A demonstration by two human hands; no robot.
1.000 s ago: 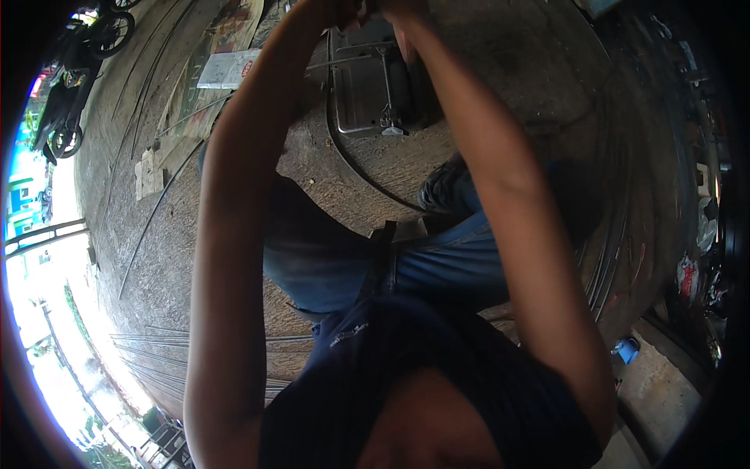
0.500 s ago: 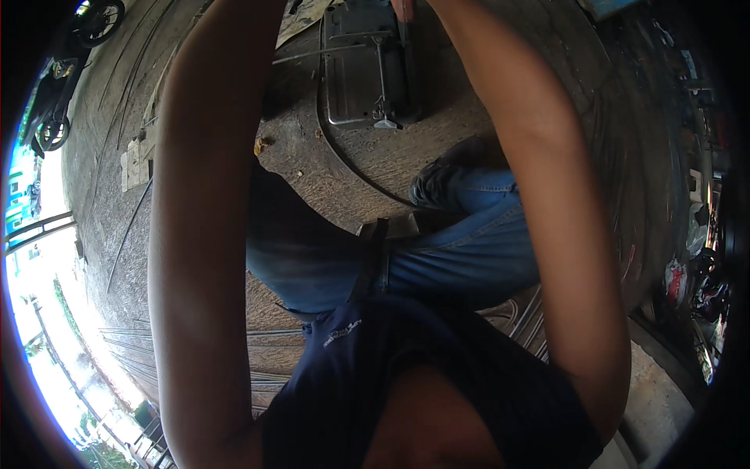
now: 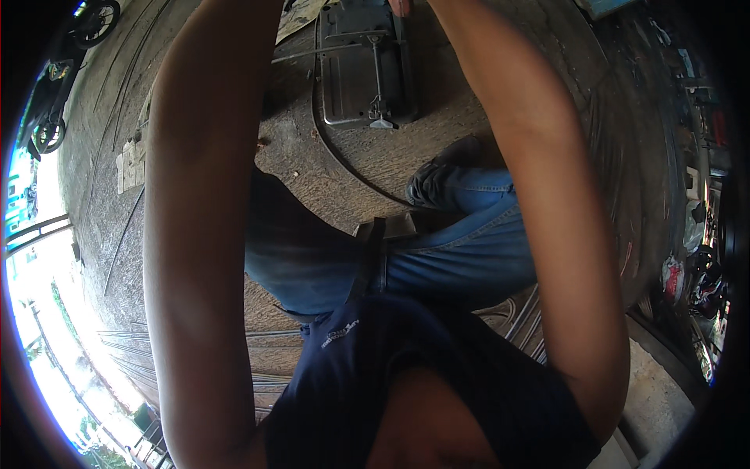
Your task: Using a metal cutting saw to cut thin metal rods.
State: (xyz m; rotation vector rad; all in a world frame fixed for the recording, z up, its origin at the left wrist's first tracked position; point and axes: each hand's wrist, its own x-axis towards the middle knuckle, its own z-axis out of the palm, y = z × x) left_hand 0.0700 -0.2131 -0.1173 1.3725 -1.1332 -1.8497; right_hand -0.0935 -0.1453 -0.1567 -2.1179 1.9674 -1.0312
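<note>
A dark, rectangular metal machine base (image 3: pixel 344 86) lies flat on the concrete floor (image 3: pixel 312 176), a slender rod (image 3: pixel 377 74) running lengthwise along it.

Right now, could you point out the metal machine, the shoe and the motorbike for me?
Metal machine (image 3: pixel 348 82): head view, on its flat base plate.
Shoe (image 3: pixel 434 181): head view, on its dark upper.
Motorbike (image 3: pixel 56 92): head view, on its dark body between the wheels.

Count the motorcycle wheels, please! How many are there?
2 show: an upper wheel at the picture's top left, and a lower wheel below it. More may be hidden.
</note>
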